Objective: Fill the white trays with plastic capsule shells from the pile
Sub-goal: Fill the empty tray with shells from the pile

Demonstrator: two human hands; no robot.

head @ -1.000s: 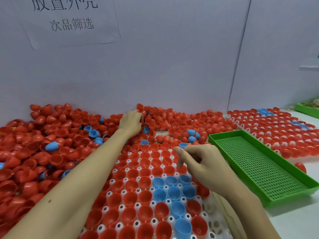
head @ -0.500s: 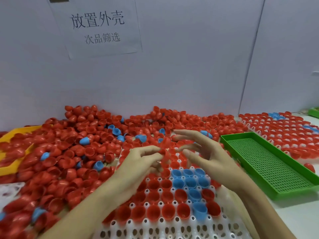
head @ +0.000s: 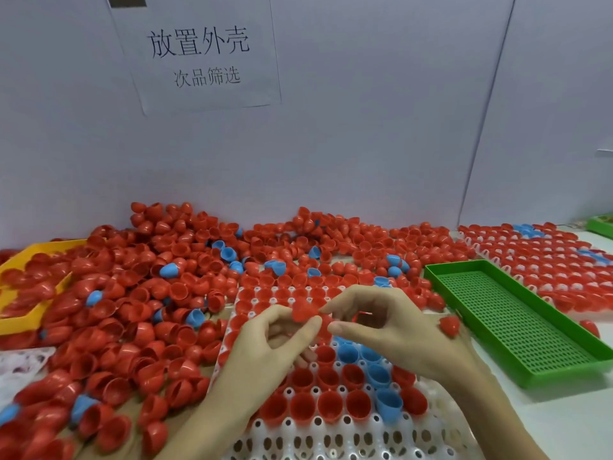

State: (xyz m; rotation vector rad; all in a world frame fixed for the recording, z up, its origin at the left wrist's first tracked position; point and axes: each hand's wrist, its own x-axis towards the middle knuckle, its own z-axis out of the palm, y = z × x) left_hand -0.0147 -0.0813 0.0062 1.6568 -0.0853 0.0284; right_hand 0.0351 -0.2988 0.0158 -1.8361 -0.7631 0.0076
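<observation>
A: From the head camera, what are the hands doing?

B: The left hand (head: 275,340) pinches a red shell (head: 303,309) between thumb and forefinger, its other fingers curled under. The right hand (head: 394,330) sits just beside it, fingertips almost meeting the left thumb; its fingers are bent toward that shell, but I cannot tell whether they grip it.

A: And the tray?

B: The white tray (head: 335,436) lies directly beneath both hands. Its far rows and the rows under the wrists hold red shells, with a streak of blue shells (head: 378,376) under the right hand; the nearest rows are bare holes.

A: The supply?

B: The pile (head: 139,310) of red shells with a few blue ones spreads left of the left hand and beyond both hands to the wall, spilling over a yellow tray (head: 20,323) at far left.

A: To the right?

B: A green perforated tray (head: 517,327) sits just right of the right hand, one loose red shell (head: 449,325) between them. Beyond it lies another filled tray (head: 544,257). A paper sign (head: 199,58) hangs on the wall above.
</observation>
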